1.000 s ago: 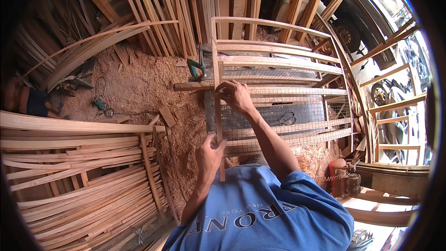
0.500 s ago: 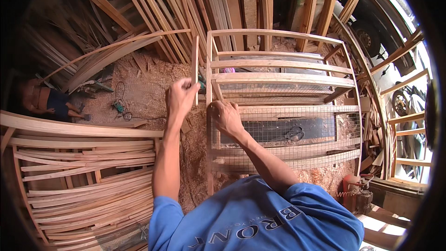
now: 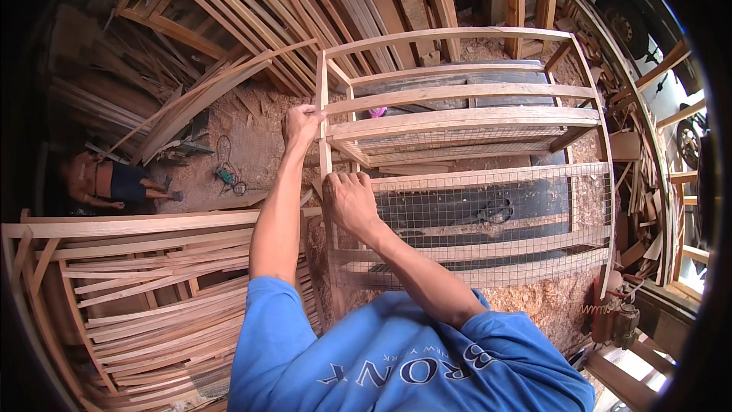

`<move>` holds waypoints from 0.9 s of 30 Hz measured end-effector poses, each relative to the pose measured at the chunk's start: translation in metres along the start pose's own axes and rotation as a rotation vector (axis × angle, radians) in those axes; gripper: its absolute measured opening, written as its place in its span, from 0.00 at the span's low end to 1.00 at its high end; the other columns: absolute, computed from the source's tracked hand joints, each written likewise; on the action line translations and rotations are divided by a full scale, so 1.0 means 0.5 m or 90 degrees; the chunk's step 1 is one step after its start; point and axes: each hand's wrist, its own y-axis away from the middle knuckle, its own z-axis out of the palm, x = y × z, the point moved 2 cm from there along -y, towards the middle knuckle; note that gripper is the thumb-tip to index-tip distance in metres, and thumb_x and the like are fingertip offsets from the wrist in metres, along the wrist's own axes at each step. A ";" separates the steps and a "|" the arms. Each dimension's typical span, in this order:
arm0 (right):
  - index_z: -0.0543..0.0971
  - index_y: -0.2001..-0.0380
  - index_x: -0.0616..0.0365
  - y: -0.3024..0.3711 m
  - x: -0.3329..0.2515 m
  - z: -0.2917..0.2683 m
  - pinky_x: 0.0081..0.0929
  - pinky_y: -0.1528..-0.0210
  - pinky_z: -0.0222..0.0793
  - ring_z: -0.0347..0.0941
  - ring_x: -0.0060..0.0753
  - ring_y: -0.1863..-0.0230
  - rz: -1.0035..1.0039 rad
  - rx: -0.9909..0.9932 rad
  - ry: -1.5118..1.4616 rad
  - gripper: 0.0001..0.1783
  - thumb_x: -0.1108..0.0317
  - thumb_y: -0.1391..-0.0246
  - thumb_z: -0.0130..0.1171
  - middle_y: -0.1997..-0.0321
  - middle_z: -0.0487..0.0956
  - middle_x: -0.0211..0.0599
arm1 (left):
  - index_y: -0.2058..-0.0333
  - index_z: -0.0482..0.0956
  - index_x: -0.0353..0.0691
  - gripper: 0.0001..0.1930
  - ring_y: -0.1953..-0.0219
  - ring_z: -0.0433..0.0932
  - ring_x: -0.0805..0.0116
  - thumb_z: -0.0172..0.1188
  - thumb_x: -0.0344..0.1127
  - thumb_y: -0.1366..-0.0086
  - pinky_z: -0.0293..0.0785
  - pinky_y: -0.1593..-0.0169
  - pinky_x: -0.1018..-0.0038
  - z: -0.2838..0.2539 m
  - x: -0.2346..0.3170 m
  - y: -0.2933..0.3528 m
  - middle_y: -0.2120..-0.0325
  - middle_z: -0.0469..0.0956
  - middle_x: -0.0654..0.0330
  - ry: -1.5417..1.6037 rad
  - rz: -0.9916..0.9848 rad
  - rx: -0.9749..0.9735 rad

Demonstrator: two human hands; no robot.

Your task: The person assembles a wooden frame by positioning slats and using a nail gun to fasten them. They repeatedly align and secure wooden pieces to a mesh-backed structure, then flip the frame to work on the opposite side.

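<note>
In front of me stands a wooden frame [image 3: 465, 94] of rails and posts, with wire mesh [image 3: 438, 210] across its nearer part. My left hand [image 3: 300, 125] is closed on a narrow wooden strip [image 3: 322, 80], which lies along the frame's left side. The fingertips are partly hidden behind the strip. Closer to me, my right hand [image 3: 351, 202] is curled over the frame's left edge, beside the mesh, with its knuckles up. Through the mesh, a shears-like tool [image 3: 499, 211] shows on a dark surface.
Stacked slats [image 3: 168, 313] fill a wooden rack at lower left. A green corded tool [image 3: 224, 175] lies on the shaving-strewn floor, near another person [image 3: 114, 179]. Long boards [image 3: 335, 8] lean at the back. A red machine [image 3: 606, 313] with a coiled hose sits at right.
My left hand has brought the strip from beside the frame to against its left side. My right hand stays on the frame's edge. The view has shifted slightly.
</note>
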 end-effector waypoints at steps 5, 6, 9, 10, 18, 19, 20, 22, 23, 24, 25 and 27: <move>0.72 0.52 0.59 -0.002 -0.005 -0.004 0.44 0.41 0.60 0.75 0.47 0.50 0.001 -0.008 -0.004 0.20 0.65 0.49 0.57 0.58 0.79 0.45 | 0.59 0.87 0.36 0.18 0.66 0.85 0.62 0.76 0.40 0.45 0.79 0.54 0.67 -0.001 -0.002 -0.009 0.67 0.87 0.51 0.036 -0.042 -0.020; 0.72 0.52 0.59 -0.002 -0.005 -0.006 0.44 0.41 0.60 0.75 0.47 0.51 -0.005 0.001 -0.009 0.20 0.65 0.49 0.57 0.58 0.79 0.45 | 0.59 0.87 0.36 0.18 0.67 0.85 0.62 0.76 0.39 0.46 0.79 0.55 0.67 0.000 -0.001 -0.012 0.68 0.87 0.51 0.024 -0.034 -0.003; 0.72 0.52 0.58 -0.001 -0.006 -0.010 0.44 0.41 0.60 0.75 0.47 0.51 -0.012 0.009 -0.007 0.19 0.66 0.48 0.56 0.58 0.79 0.45 | 0.62 0.88 0.32 0.17 0.68 0.83 0.69 0.75 0.40 0.46 0.77 0.60 0.73 0.007 -0.007 -0.015 0.69 0.87 0.54 0.017 -0.026 0.009; 0.72 0.52 0.58 -0.001 -0.005 -0.011 0.44 0.41 0.60 0.75 0.46 0.51 -0.012 0.000 -0.006 0.19 0.66 0.48 0.56 0.58 0.79 0.44 | 0.62 0.88 0.32 0.17 0.69 0.83 0.69 0.75 0.40 0.46 0.77 0.60 0.72 0.009 -0.009 -0.018 0.70 0.87 0.54 0.012 -0.003 0.018; 0.71 0.49 0.58 0.000 -0.004 -0.015 0.44 0.39 0.60 0.74 0.45 0.49 -0.008 -0.041 0.005 0.22 0.68 0.48 0.56 0.56 0.79 0.43 | 0.65 0.89 0.34 0.14 0.72 0.82 0.70 0.76 0.38 0.47 0.76 0.64 0.73 0.019 -0.018 -0.024 0.74 0.86 0.56 0.013 0.005 0.046; 0.71 0.49 0.58 -0.001 -0.005 -0.015 0.44 0.40 0.60 0.74 0.45 0.49 -0.003 -0.040 0.012 0.22 0.67 0.48 0.56 0.57 0.79 0.43 | 0.65 0.89 0.34 0.14 0.72 0.82 0.70 0.76 0.38 0.47 0.76 0.64 0.73 0.019 -0.014 -0.025 0.74 0.86 0.56 0.005 0.012 0.050; 0.71 0.49 0.58 -0.002 -0.006 -0.016 0.44 0.40 0.60 0.74 0.45 0.49 -0.006 -0.032 0.017 0.22 0.67 0.48 0.56 0.57 0.79 0.44 | 0.63 0.88 0.35 0.16 0.63 0.86 0.58 0.77 0.39 0.47 0.80 0.52 0.64 0.020 -0.013 -0.025 0.64 0.87 0.48 0.013 -0.040 0.027; 0.71 0.49 0.58 -0.003 -0.006 -0.016 0.44 0.40 0.60 0.74 0.45 0.49 -0.008 -0.026 0.018 0.22 0.67 0.48 0.56 0.57 0.79 0.44 | 0.62 0.88 0.34 0.17 0.62 0.86 0.58 0.77 0.38 0.47 0.80 0.52 0.64 0.019 -0.007 -0.023 0.64 0.87 0.47 0.012 -0.038 0.025; 0.71 0.49 0.59 -0.002 -0.006 -0.015 0.44 0.41 0.60 0.74 0.45 0.50 -0.007 -0.028 0.015 0.21 0.67 0.48 0.56 0.57 0.79 0.44 | 0.62 0.88 0.34 0.17 0.62 0.86 0.58 0.77 0.38 0.47 0.80 0.51 0.64 0.018 -0.005 -0.020 0.64 0.87 0.47 0.008 -0.040 0.027; 0.71 0.49 0.59 -0.002 -0.006 -0.015 0.44 0.41 0.60 0.74 0.46 0.50 -0.006 -0.029 0.011 0.21 0.67 0.47 0.55 0.58 0.79 0.45 | 0.62 0.88 0.34 0.16 0.62 0.86 0.58 0.77 0.38 0.47 0.80 0.51 0.64 0.017 -0.002 -0.019 0.64 0.87 0.47 0.012 -0.040 0.025; 0.71 0.49 0.59 -0.001 -0.005 -0.014 0.44 0.41 0.60 0.74 0.46 0.50 -0.009 -0.024 0.005 0.21 0.68 0.47 0.55 0.58 0.79 0.45 | 0.62 0.88 0.34 0.16 0.62 0.86 0.58 0.76 0.38 0.46 0.80 0.51 0.64 0.017 0.000 -0.016 0.64 0.87 0.47 0.014 -0.041 0.026; 0.72 0.50 0.59 0.000 -0.005 -0.014 0.44 0.42 0.60 0.74 0.46 0.51 -0.012 -0.012 -0.007 0.20 0.69 0.47 0.54 0.58 0.79 0.45 | 0.62 0.88 0.35 0.16 0.62 0.86 0.58 0.76 0.38 0.46 0.80 0.51 0.65 0.015 0.003 -0.014 0.64 0.87 0.47 0.018 -0.051 0.021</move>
